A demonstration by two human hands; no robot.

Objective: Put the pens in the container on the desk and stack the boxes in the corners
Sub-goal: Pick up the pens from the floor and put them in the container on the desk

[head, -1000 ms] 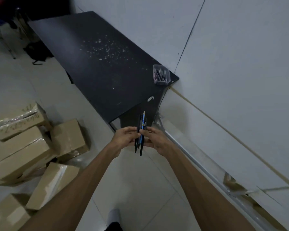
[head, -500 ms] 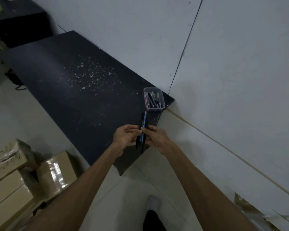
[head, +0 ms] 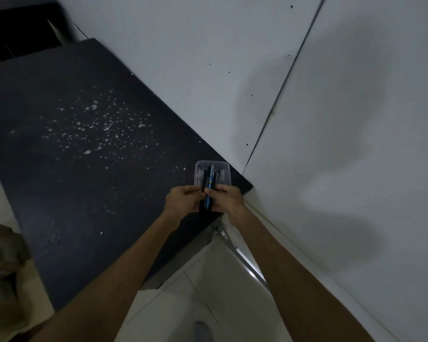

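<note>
Pens: a slim dark bundle (head: 207, 193), one blue, held upright over the desk's (head: 84, 169) corner.
Hands: left hand (head: 183, 201) and right hand (head: 226, 199) both pinch the bundle.
Container: clear plastic tub (head: 224, 170), just behind the pens, beside the wall.

My feed is dim and grainy. Soft shadows fall across the wall (head: 344, 119) at right; the far left corner smears with motion blur, edges bending.
</note>
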